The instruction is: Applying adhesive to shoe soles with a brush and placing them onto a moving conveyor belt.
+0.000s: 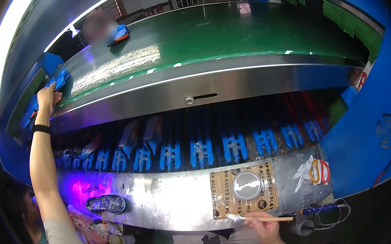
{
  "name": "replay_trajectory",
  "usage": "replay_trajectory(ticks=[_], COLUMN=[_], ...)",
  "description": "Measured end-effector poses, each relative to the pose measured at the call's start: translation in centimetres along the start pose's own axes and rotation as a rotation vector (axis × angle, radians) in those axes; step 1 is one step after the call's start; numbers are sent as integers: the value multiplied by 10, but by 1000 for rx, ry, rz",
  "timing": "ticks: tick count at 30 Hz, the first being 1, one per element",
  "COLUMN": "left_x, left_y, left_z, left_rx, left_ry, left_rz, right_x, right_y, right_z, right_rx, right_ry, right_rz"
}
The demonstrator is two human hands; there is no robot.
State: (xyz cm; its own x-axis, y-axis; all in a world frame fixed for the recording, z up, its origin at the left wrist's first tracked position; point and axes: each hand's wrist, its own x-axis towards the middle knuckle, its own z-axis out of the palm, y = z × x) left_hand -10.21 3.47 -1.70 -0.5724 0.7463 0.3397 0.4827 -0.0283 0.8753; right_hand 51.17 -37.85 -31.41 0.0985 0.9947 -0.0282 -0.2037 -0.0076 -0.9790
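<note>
My left hand (48, 97) reaches far out to the left end of the green conveyor belt (242, 32). Its fingers close on a blue shoe (60, 79), whose details are too small to make out. In my right hand (266, 230), near the bench's front edge, is a brush (268, 219) with a wooden handle and white-coated bristles. The bristles are by the lower edge of a printed cardboard sheet (221, 190). On that sheet stands a round pot (247, 185) with white stuff inside. A dark shoe sole (105, 203) with whitish smears lies on the metal bench (164, 199).
Blue forked holders (170, 156) line the space beneath the belt's metal rail (237, 79). Scissors (319, 171) lie beside white scraps (304, 172) at the bench's right. Another blue shoe (121, 33), with orange, is across the belt near a person. Another person sits lower left.
</note>
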Motion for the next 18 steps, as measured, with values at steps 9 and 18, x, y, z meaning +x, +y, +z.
replay_trajectory(ticks=[9, 18], left_x=[-103, -199], left_y=[10, -15], left_z=[-89, -125], left_rx=[766, -356], left_ry=[612, 587], left_rz=[754, 509], right_x=[20, 56], right_y=[-36, -51], right_z=[-19, -34], right_rx=[-267, -522], right_ry=[79, 144], right_rz=[-167, -243])
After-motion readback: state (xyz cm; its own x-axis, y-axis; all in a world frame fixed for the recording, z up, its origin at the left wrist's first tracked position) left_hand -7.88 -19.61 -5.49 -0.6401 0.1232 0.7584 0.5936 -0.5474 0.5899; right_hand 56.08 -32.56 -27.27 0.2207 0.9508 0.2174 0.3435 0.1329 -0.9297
